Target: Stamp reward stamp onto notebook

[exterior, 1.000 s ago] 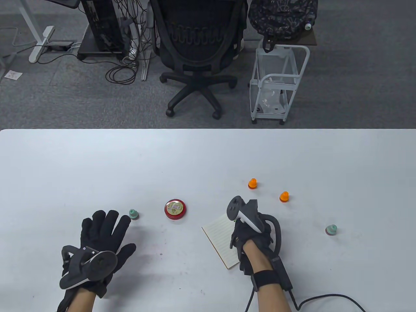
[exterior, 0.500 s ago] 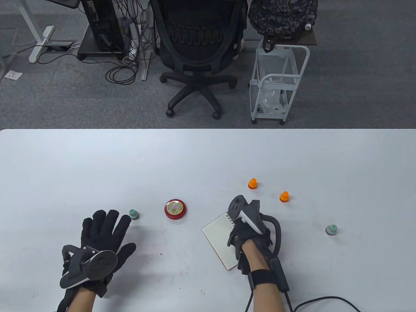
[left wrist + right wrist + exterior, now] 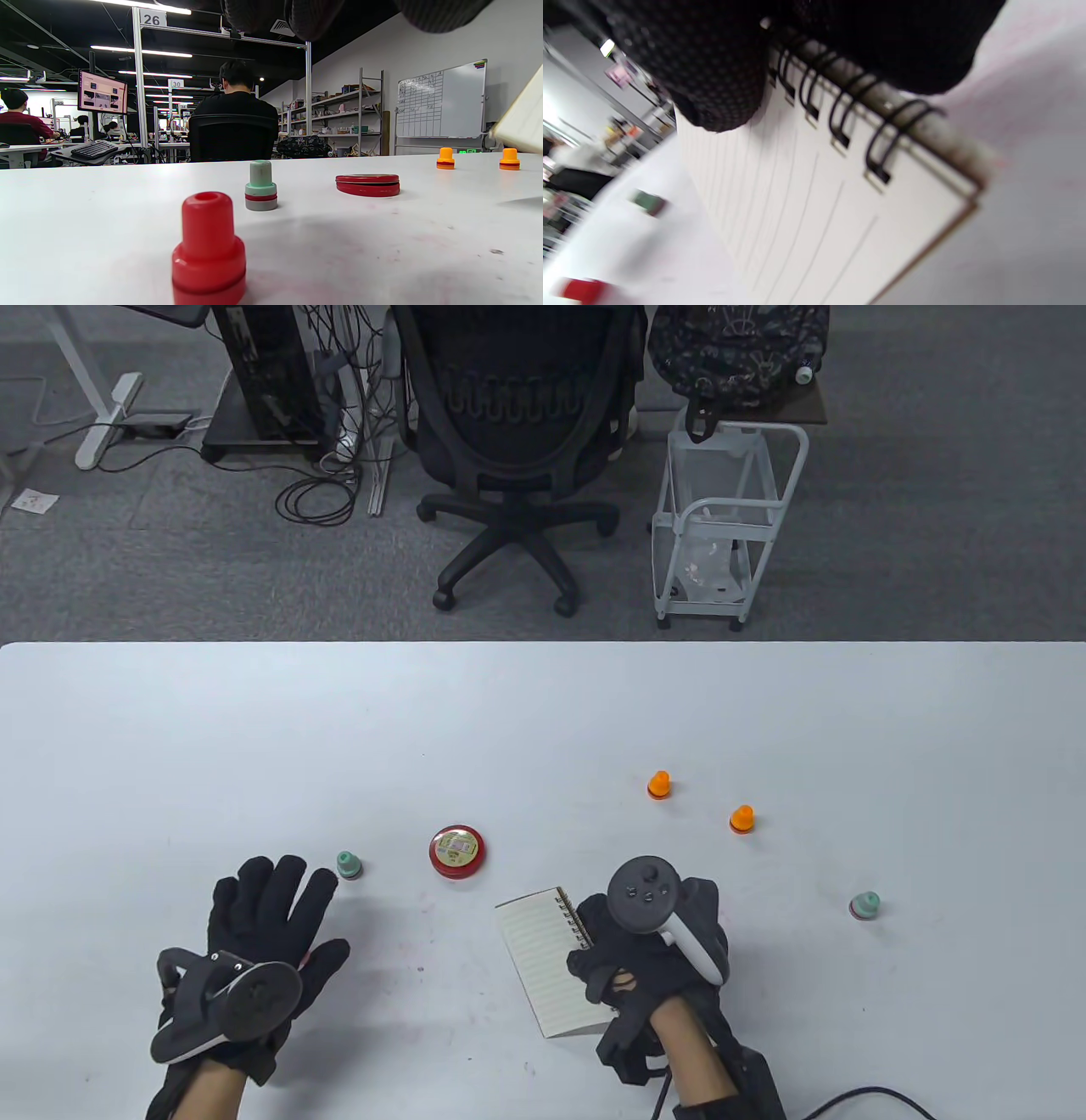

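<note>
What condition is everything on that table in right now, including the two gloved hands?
Notebook: open to a lined page, gripped at its spiral edge.
Right hand: grips the notebook.
Left hand: flat, fingers spread, holding nothing.
Red stamp: upright under the left hand.
Green stamp: upright by the left fingertips.
Second green stamp: tilted.
Two orange stamps: upright, untouched.
Red ink pad tin: lid closed.

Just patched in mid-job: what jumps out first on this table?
The right hand grips the spiral edge of a lined notebook at the table's near middle. The left hand lies flat, a red stamp standing under it. A red ink pad sits between the hands, farther back.
</note>
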The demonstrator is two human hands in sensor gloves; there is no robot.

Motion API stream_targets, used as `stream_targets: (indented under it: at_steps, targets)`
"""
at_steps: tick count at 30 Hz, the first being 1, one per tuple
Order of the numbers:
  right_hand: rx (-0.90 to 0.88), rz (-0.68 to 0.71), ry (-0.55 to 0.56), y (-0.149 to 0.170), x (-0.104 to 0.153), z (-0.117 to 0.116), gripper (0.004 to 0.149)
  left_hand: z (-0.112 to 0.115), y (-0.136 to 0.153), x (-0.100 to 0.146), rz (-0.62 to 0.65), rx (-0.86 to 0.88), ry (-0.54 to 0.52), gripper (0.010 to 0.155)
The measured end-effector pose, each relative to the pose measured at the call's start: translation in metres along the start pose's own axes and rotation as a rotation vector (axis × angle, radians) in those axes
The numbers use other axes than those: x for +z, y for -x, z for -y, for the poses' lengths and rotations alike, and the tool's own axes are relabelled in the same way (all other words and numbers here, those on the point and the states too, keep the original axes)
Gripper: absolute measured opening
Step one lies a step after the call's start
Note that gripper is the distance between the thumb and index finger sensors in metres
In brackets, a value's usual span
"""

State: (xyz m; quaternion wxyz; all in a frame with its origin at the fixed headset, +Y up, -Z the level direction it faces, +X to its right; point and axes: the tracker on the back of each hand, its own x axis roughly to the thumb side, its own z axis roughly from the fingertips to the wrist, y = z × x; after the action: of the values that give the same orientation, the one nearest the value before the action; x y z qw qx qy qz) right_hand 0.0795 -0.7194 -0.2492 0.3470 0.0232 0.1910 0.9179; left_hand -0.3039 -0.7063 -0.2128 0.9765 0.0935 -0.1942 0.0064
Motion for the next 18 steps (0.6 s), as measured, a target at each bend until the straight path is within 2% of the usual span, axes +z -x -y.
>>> stream_targets:
  at_steps: [3, 6, 8, 9, 11, 12, 14, 15, 18]
  targets:
    - [-0.176, 0.02, -0.03, 0.003, 0.008, -0.007, 0.049, 0.001, 0.0, 0.0, 0.0, 0.008, 0.005, 0.074]
    - [-0.336, -0.035, 0.008, 0.009, 0.011, -0.024, 0.053, 0.001, 0.0, 0.0, -0.002, 0.013, 0.01, 0.074]
    - [-0.347, -0.07, 0.009, 0.012, 0.008, -0.035, 0.056, 0.001, -0.001, 0.0, -0.001, 0.016, 0.008, 0.074]
    - [-0.31, -0.083, -0.013, 0.013, 0.006, -0.043, 0.058, 0.001, -0.001, 0.0, -0.001, 0.018, 0.009, 0.074]
    - [-0.246, -0.103, -0.012, 0.014, 0.002, -0.052, 0.078, 0.001, -0.001, 0.0, 0.0, 0.02, 0.012, 0.074]
    - [-0.169, -0.119, 0.012, 0.012, 0.001, -0.057, 0.083, 0.002, -0.001, 0.0, 0.0, 0.021, 0.016, 0.074]
    - [-0.004, -0.145, 0.084, 0.009, 0.0, -0.062, 0.085, 0.002, -0.001, 0.0, 0.001, 0.022, 0.017, 0.074]
    - [0.163, -0.143, 0.122, 0.006, 0.0, -0.064, 0.086, 0.001, -0.001, 0.0, 0.001, 0.023, 0.017, 0.074]
    - [0.382, -0.141, 0.128, -0.001, -0.002, -0.072, 0.087, 0.002, -0.001, 0.0, -0.001, 0.03, 0.012, 0.074]
